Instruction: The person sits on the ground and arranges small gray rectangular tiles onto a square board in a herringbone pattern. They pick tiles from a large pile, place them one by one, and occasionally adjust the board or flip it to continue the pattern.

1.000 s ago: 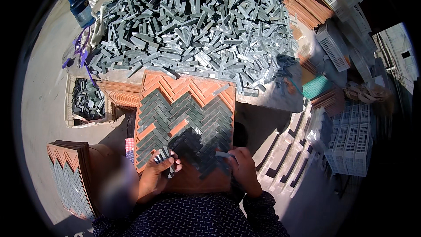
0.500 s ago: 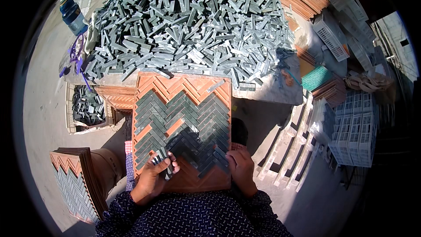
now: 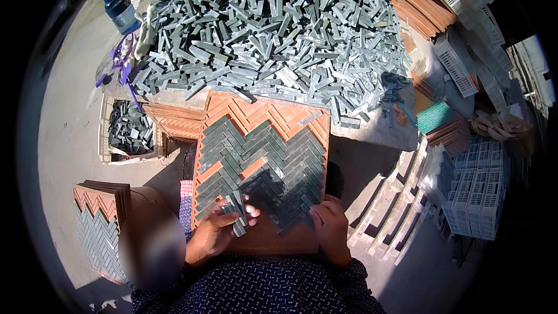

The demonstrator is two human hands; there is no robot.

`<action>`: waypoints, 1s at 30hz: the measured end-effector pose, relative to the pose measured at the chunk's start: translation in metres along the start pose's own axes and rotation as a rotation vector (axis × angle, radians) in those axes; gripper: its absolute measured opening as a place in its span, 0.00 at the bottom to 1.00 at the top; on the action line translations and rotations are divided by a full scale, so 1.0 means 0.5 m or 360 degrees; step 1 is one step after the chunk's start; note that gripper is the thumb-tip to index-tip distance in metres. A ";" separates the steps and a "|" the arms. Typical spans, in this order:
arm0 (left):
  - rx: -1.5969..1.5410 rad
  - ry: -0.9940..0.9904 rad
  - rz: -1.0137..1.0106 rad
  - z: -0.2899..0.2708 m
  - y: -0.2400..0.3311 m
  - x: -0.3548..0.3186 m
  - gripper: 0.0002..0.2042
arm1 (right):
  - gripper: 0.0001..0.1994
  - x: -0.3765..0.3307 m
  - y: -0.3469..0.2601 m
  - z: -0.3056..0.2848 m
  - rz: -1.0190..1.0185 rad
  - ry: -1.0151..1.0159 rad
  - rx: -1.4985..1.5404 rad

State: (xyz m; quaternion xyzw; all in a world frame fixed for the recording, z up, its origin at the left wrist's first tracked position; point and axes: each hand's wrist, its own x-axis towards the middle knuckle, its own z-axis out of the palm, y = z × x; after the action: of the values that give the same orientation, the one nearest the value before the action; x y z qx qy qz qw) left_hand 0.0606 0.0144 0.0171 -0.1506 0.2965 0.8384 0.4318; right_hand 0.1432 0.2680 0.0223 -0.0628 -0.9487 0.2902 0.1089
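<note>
An orange-brown herringbone tray rests in front of me, with dark grey-green stone strips filling most of its zigzag slots. Bare orange slots show along its far end, at two spots on the left and in the near part. My left hand is closed around several loose stone strips over the tray's near left part. At the near right edge, my right hand has its fingers bent and pressed to the strips there; whatever lies under the fingertips is hidden. One loose strip lies across the far right slots.
Beyond the tray, a large heap of stone strips covers a table. A crate of dark pieces stands left, near stacked filled trays. White pallet slats and plastic crates are on the right. A blue jar sits far left.
The whole view has shifted, so things appear farther right. The slanted strip by my right fingertips no longer shows raised there. My left hand still holds its strips, now more fanned out.
</note>
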 end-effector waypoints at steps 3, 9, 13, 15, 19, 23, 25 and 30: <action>-0.0043 0.0024 -0.0044 0.014 -0.011 0.004 0.19 | 0.06 0.016 -0.042 0.011 0.0035 -0.0188 0.0455; -0.0119 0.0019 -0.0137 0.010 -0.024 0.002 0.21 | 0.15 0.027 -0.122 0.062 -0.0034 -0.0575 0.0789; 0.0008 0.0142 -0.0183 -0.006 -0.027 -0.006 0.24 | 0.17 0.047 -0.127 0.070 0.0238 -0.0734 0.0918; -0.0018 0.0113 -0.0145 -0.008 -0.029 -0.005 0.23 | 0.16 0.053 -0.122 0.075 0.0287 -0.0766 0.0943; -0.0117 0.0067 -0.0082 -0.003 -0.021 -0.006 0.20 | 0.14 0.059 -0.130 0.068 0.0233 -0.0749 0.0814; -0.0230 0.0060 0.0001 -0.017 -0.006 -0.008 0.21 | 0.13 0.065 -0.121 0.068 -0.0044 -0.0570 0.0568; -0.0271 0.0043 0.0043 -0.025 -0.001 -0.011 0.22 | 0.13 0.068 -0.121 0.069 -0.0201 -0.0471 0.0454; -0.0401 -0.0099 0.0037 -0.038 -0.003 -0.009 0.26 | 0.13 0.071 -0.127 0.070 -0.0283 -0.0382 0.0401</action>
State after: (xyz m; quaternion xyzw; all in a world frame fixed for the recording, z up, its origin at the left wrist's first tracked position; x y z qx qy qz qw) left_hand 0.0644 0.0002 0.0039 -0.1741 0.1771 0.8783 0.4086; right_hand 0.0968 0.2031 0.0359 0.0705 -0.9128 0.4014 0.0273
